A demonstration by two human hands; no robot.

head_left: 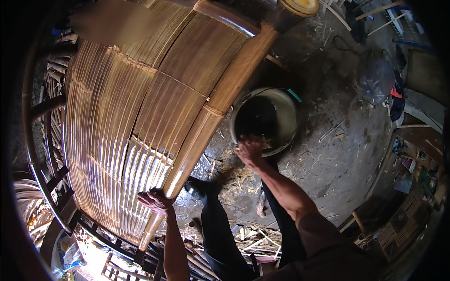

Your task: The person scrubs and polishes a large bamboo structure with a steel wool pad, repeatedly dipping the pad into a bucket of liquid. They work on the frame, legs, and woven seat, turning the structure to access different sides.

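Observation:
A large slatted bamboo panel (140,107) with a thick round bamboo side rail (197,140) fills the left and top of the view. My left hand (154,200) rests on the lower end of that rail, fingers curled over its edge. My right hand (250,150) reaches down to the near rim of a grey bucket (286,117) on the ground; its fingers are bent at the rim, and whether they grip anything is hidden. The bucket holds dark liquid. My legs in dark trousers (220,234) stand between the panel and the bucket.
The dirt floor (337,159) is strewn with bamboo splinters and offcuts. A dark frame of bamboo rods (51,178) curves along the left. A clear plastic bag (377,79) lies at the upper right, wooden crates and clutter (412,196) at the right edge.

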